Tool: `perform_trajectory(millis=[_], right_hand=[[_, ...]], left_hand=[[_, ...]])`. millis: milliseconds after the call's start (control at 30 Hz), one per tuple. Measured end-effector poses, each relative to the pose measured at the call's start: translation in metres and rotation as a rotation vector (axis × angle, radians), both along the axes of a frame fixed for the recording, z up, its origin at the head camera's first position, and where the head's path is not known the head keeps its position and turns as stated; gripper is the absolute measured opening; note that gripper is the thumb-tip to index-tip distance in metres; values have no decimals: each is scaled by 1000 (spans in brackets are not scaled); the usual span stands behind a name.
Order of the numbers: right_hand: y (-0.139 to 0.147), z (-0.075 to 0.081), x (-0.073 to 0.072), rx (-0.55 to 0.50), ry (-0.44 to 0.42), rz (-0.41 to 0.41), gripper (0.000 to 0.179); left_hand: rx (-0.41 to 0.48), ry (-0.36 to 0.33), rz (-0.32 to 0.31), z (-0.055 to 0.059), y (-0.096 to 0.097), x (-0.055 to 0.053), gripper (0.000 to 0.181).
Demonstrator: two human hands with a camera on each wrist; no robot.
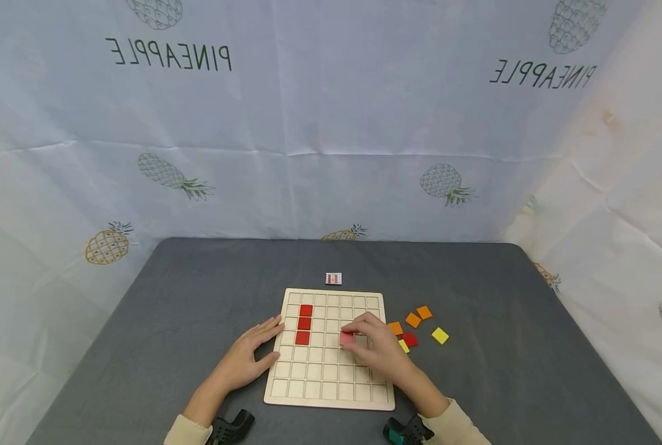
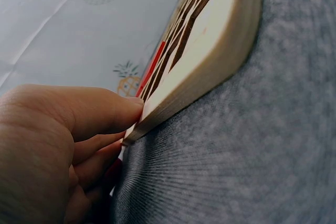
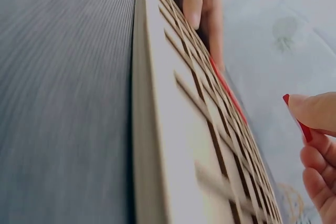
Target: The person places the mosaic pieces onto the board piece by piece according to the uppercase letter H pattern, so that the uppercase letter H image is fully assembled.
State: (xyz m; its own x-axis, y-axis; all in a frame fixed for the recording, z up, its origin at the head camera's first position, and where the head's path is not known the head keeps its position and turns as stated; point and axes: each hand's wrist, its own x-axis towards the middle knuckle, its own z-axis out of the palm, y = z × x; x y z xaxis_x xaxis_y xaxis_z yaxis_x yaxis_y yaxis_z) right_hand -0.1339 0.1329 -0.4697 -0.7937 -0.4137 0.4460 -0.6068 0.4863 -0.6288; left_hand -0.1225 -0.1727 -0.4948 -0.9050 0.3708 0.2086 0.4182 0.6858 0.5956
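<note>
A light wooden grid board (image 1: 308, 390) lies on the dark table, with three red square tiles (image 1: 305, 323) set in one column left of its middle. My right hand (image 1: 379, 346) pinches another red tile (image 3: 299, 119) between thumb and fingers. In the right wrist view that tile is held above the board, apart from it. Against the board's left edge rests my left hand (image 1: 247, 355), its fingers extended and touching the rim. The left thumb (image 2: 113, 109) lies at the edge in the left wrist view.
Loose tiles lie right of the board: orange ones (image 1: 424, 312), a red one (image 1: 410, 339) and yellow ones (image 1: 440, 335). A small patterned card (image 1: 333, 279) sits behind the board. The grey table (image 1: 225, 278) meets a pineapple-print cloth (image 1: 308, 185) at the back.
</note>
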Motion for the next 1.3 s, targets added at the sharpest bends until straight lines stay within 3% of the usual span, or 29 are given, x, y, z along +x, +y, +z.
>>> perform_trajectory(millis=[400, 633, 1300], right_hand=[[-52, 6, -5, -10, -79, 50, 21], [-72, 0, -2, 69, -122, 62, 23], [-79, -15, 1, 245, -84, 78, 22]], left_hand=[[1, 4, 7, 2, 1, 0, 51], [-2, 41, -4, 2, 1, 1, 50], [-17, 33, 10, 1, 2, 1, 50]])
